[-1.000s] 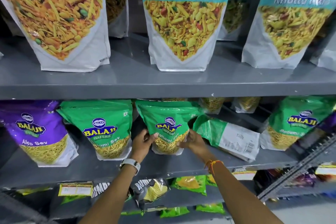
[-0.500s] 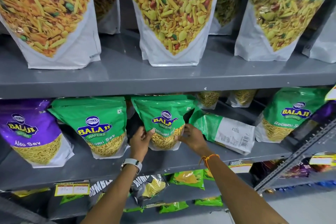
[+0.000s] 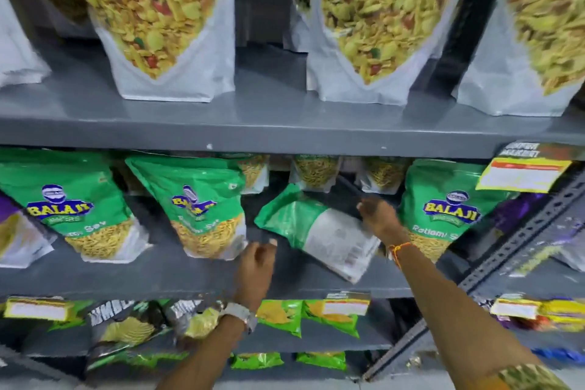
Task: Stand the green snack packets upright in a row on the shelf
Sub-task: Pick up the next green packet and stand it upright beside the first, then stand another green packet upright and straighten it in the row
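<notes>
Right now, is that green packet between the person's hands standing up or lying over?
Lying over. The green packet is tipped with its back label showing, while the neighbouring packet stands upright, front out.

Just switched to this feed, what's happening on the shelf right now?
A person is tidying green snack packets on the middle shelf. Two green packets on the left and centre stand upright, as does one on the right. Between them a fallen green packet lies on its side, back label facing out. The right hand is at that packet's upper edge and the left hand is just below it; the blur hides whether either grips it.
</notes>
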`<state>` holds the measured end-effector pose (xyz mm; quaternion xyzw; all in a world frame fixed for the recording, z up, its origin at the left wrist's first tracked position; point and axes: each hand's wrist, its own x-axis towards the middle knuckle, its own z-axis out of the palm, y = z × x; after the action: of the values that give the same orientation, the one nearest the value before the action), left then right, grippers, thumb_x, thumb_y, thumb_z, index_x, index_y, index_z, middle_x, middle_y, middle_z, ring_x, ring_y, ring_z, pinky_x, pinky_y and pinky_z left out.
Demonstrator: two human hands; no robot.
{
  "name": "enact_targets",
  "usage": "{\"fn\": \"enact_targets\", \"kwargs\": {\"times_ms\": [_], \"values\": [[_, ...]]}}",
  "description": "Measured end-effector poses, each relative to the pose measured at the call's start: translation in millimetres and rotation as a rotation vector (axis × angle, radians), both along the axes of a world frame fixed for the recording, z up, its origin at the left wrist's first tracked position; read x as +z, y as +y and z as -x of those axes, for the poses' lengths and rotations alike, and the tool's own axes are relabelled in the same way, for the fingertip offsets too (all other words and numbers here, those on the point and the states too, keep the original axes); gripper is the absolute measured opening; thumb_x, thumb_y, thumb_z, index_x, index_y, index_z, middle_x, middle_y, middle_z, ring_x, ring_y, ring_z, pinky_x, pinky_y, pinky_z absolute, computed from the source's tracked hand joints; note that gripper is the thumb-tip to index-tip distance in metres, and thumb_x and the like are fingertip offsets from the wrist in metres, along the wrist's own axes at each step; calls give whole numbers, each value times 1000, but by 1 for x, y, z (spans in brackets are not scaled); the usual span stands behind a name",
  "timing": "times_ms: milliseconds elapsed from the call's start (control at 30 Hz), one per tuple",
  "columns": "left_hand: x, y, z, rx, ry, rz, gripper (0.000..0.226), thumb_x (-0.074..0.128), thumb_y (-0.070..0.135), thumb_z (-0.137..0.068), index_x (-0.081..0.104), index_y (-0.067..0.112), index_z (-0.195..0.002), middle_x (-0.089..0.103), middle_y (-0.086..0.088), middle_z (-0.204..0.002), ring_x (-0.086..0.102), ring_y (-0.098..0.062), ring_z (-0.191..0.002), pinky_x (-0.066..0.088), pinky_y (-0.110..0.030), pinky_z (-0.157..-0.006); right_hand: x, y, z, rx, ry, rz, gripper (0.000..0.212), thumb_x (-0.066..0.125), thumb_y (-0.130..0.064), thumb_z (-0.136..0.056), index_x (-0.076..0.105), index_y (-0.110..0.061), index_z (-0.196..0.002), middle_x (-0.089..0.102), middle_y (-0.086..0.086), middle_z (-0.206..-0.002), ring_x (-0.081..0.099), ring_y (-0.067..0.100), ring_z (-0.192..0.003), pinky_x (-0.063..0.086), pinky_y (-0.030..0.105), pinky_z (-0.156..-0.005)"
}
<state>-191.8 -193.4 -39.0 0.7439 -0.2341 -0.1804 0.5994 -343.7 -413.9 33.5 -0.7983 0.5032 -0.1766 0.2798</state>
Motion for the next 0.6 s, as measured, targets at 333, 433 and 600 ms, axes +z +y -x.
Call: {"fn": "enact_targets", "kwargs": {"times_ms": [333, 433, 600], "values": [[8, -85, 54, -7, 747, -103, 31, 59, 42, -84, 57, 11, -81, 63, -6, -82, 60, -20, -75, 50, -29, -67, -27, -26, 2, 165, 164, -340, 41, 32, -19, -98, 51, 8, -121, 54, 28, -127, 54, 33, -115, 45, 30, -95], [4, -87, 59, 62, 748, 3, 24, 61, 31, -86, 58, 8, -92, 62, -10, -96, 58, -25, -93, 48, -36, -82, -38, -25, 2, 107, -15, -399, 32, 41, -7, -93, 55, 12, -114, 59, 24, -90, 58, -9, -52, 40, 0, -41], [15, -88, 50, 171, 522, 108, 9, 65, 14, -83, 63, 5, -84, 62, -14, -82, 56, -24, -78, 48, -40, -73, -36, -13, 4, 8, -375, -447, 26, 43, 18, -84, 62, 3, -76, 62, 29, -85, 54, 13, -70, 40, -2, -49]]}}
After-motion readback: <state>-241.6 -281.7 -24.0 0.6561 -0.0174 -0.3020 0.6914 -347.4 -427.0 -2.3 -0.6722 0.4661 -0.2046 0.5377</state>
